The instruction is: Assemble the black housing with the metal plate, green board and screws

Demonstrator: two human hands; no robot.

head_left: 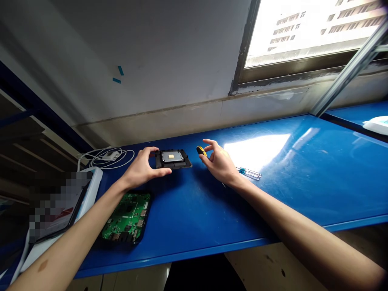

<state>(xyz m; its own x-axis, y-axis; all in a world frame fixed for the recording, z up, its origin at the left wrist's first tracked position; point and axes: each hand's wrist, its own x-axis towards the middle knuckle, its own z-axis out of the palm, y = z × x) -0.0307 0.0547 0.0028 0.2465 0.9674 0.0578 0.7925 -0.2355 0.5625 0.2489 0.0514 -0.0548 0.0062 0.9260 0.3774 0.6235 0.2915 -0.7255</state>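
My left hand grips the left edge of a black plastic cover, thumb in front and fingers behind. On the cover's upper face sits a grey metal plate with a small tan pad in its middle. Just right of it, my right hand pinches a screwdriver by its yellow and black handle. A bit of its thin shaft shows below the palm. Nearer to me, under my left forearm, a green circuit board lies in a black casing, its left part hidden by the arm.
Several thin metal rods with blue parts lie on the blue table beside my right wrist. At left stand a tilted screen on a white stand and a coiled white cable. A wall runs behind; a metal post rises at right.
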